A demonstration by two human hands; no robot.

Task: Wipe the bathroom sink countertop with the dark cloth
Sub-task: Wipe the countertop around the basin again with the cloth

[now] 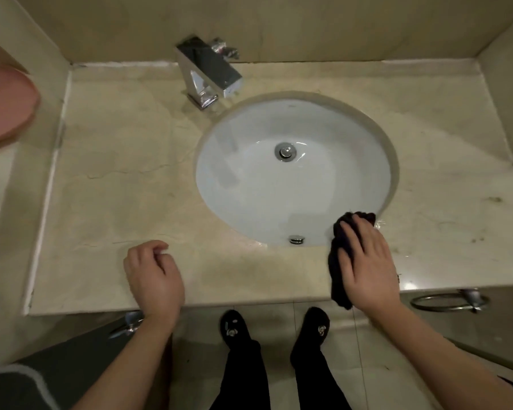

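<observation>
Right now my right hand [367,261] presses the dark cloth [339,279] flat, fingers spread, onto the worktop [116,173] at the front right rim of the sink [293,179]. My left hand [154,276] rests loosely curled, holding nothing. Wiping looks underway; next I'd sweep toward the smudged right side, keeping pressure even.

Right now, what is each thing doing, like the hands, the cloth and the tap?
Right hand: flat on the dark cloth, pressing it down.
Dark cloth: bunched on the countertop by the basin's front rim.
Left hand: loosely curled, holding nothing.
Faucet: no stream visible.
Sink basin: wet, not filled.
</observation>
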